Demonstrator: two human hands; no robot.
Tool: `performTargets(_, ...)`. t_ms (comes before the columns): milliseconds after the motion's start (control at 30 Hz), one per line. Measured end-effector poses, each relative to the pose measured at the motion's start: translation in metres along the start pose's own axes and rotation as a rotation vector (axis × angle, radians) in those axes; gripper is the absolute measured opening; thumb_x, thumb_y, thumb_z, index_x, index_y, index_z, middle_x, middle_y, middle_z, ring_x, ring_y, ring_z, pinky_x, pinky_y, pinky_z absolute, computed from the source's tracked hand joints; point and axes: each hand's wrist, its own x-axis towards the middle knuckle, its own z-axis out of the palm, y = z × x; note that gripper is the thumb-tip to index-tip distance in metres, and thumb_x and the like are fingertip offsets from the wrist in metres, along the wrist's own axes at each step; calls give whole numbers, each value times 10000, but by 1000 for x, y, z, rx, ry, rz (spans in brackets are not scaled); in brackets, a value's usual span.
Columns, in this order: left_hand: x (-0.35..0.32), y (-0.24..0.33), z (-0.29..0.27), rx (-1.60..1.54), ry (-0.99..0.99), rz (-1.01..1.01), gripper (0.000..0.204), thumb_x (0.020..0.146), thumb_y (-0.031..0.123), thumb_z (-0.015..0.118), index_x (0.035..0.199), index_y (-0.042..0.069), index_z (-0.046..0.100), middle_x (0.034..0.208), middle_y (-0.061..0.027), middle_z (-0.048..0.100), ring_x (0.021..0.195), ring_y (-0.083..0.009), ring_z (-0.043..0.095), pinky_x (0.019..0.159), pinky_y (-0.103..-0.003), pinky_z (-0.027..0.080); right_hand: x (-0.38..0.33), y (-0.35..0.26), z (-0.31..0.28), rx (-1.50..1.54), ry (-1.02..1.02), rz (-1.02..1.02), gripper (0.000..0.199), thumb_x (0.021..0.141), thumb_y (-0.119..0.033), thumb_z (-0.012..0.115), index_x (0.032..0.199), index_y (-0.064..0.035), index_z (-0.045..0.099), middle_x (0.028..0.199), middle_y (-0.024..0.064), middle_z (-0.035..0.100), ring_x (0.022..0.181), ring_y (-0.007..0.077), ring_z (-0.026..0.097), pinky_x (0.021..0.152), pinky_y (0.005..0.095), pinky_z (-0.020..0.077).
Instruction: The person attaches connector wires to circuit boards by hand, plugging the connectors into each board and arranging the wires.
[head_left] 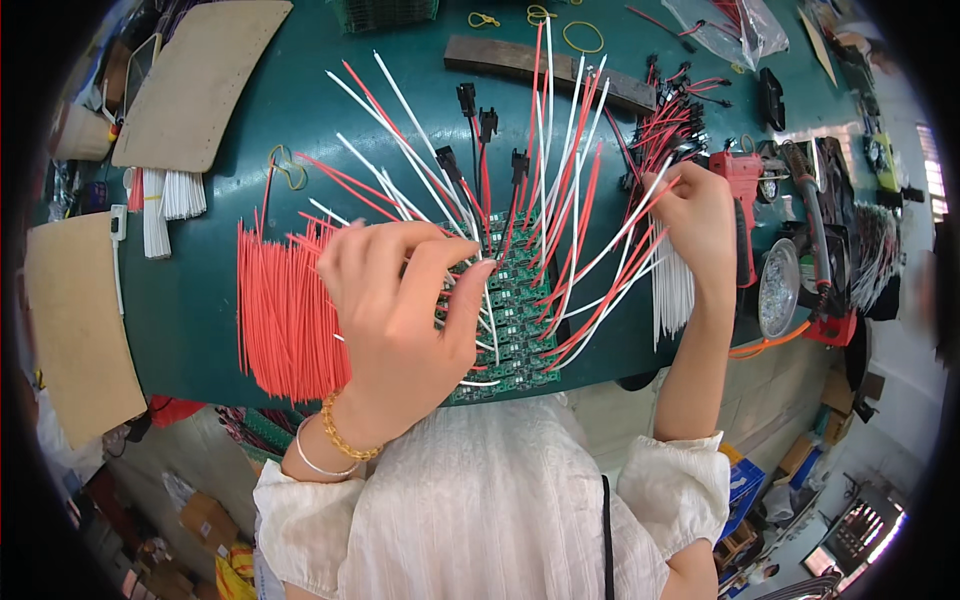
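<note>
Rows of small green circuit boards (518, 325) lie joined in a panel at the table's near edge. Red and white wires (572, 215) fan out from both sides of it, and several black plug connectors (488, 125) on leads stand up at its far end. My left hand (405, 300) is over the panel's left side, thumb and forefinger tips brought together beside the wires; what sits between them is too small to tell. To the right, my right hand (692, 215) pinches the ends of red and white wires that run back to the panel.
A thick bundle of red wires (290, 310) lies left of the panel, and white wires (672, 290) lie under my right forearm. Beyond are a dark bar (548, 72) and a heap of connector leads (672, 125). A red glue gun (738, 200) and a clear round dish (779, 288) stand right.
</note>
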Motion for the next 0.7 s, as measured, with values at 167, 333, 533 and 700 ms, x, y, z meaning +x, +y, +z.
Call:
performTargets(167,-1,10,-19,49,90,75,189,718,61,752,882,90,664,897,-30,603,861,-243,531,914,-470,367,-24,13,-28,625,284,-59,133,859,-107,681,855,24,656,663,14,604,564,33,469,511,209,320)
performTargets(333,-3,40,-23,-390,-20,117,253,715,62,773,941,63,659,919,-64,644,800,-260,605,732,-371,478,-90,-32,-43,817,454,-119,75,818,-22,617,786,11,558,648,68,577,551,76,466,511,205,318)
performTargets(533,-12,51,-13,-1012,-367,-302,166,801,2,722,948,-10,646,915,-102,670,771,-172,670,631,-268,519,-133,-51,1,929,101,-456,159,695,94,677,797,29,574,740,153,649,610,197,574,577,299,437)
performTargets(700,-21,41,-22,-1606,-613,-952,114,821,-10,712,918,-20,653,788,-64,677,699,-108,667,631,-251,523,-119,-42,0,1100,-383,-432,236,641,143,636,841,19,658,810,140,641,712,197,583,611,308,460)
